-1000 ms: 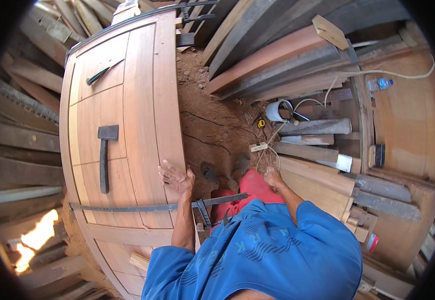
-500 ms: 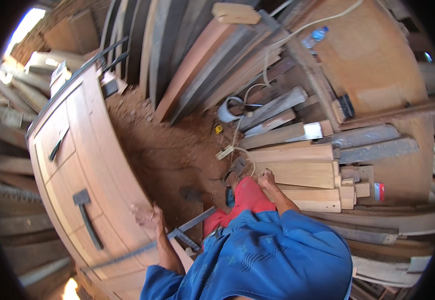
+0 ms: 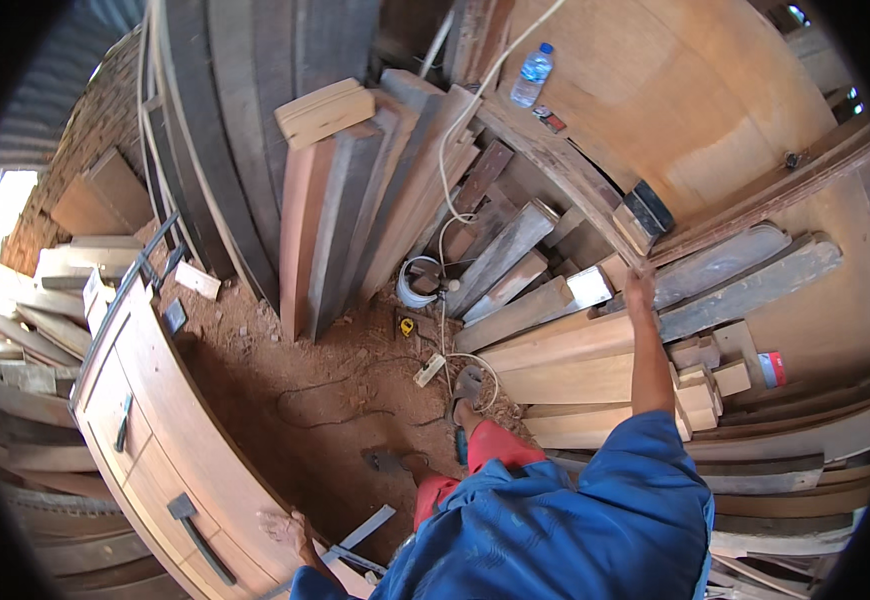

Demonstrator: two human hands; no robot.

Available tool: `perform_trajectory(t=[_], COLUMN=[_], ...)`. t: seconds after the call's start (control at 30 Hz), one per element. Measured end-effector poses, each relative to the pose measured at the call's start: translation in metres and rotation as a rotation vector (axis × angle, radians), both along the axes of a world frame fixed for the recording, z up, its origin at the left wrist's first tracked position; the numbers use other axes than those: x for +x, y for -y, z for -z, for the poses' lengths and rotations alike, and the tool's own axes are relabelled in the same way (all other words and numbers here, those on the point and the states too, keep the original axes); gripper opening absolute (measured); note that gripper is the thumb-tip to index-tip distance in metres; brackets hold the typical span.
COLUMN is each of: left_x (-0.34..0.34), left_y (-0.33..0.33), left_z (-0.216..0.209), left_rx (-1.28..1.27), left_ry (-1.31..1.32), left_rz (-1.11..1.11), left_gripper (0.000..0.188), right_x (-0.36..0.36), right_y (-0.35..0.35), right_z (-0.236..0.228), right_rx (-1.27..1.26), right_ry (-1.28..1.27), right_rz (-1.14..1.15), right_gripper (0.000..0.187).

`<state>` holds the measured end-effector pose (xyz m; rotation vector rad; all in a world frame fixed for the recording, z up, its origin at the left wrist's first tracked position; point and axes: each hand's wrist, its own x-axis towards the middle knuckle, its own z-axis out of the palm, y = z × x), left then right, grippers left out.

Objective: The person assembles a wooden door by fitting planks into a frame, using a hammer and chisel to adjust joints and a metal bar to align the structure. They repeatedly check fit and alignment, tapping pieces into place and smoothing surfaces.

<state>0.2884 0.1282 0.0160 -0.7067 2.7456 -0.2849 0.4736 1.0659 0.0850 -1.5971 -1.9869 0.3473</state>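
My left hand (image 3: pixel 283 528) lies on the near edge of a pale wooden panelled door (image 3: pixel 155 375), its fingers spread and holding nothing. A hammer (image 3: pixel 201 540) with a dark handle and a slim dark-handled tool, perhaps a chisel (image 3: pixel 123 425), rest on that door. Beside my left wrist, a metal bar clamp (image 3: pixel 367 526) juts out from the door's edge. My right hand (image 3: pixel 641 283) is stretched forward to the right, at the end of a wooden ledge (image 3: pixel 585 185); its fingers are too small to make out. Just beyond it sits a black-and-wood block (image 3: pixel 645 215).
Tall planks (image 3: pixel 310 240) lean ahead, and cut boards (image 3: pixel 565 365) are stacked at the right. On the dirt floor lie a yellow tape measure (image 3: pixel 407 326), a power strip (image 3: pixel 429 370) and cords. A white bucket (image 3: pixel 417 283) stands by the planks; a water bottle (image 3: pixel 533 75) lies on a plywood sheet (image 3: pixel 675 80).
My right hand has gone from beside the stacked boards out to the ledge's end. My left hand stays on the door's edge. The view has shifted, bringing the right-hand side closer.
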Motion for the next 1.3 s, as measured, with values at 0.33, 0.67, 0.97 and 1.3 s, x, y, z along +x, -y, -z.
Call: perform_trajectory(t=[0.33, 0.67, 0.97, 1.3], left_x=[-0.031, -0.016, -0.044, -0.103], left_y=[-0.176, -0.322, -0.337, -0.303], left_z=[-0.035, 0.010, -0.034, -0.157], left_rx=[0.180, 0.630, 0.928, 2.316], left_ry=[0.124, 0.090, -0.084, -0.292], left_rz=[-0.087, 0.586, 0.492, -0.464], left_gripper=[0.069, 0.057, 0.052, 0.098], right_x=[-0.037, -0.037, -0.150, -0.348], right_y=[-0.112, -0.116, 0.061, 0.400], right_z=[-0.097, -0.088, -0.122, -0.122], right_rx=[-0.262, -0.157, -0.006, -0.198], right_ry=[0.303, 0.161, -0.010, -0.053], right_rz=[0.204, 0.176, -0.667, -1.749], right_gripper=[0.056, 0.029, 0.018, 0.019])
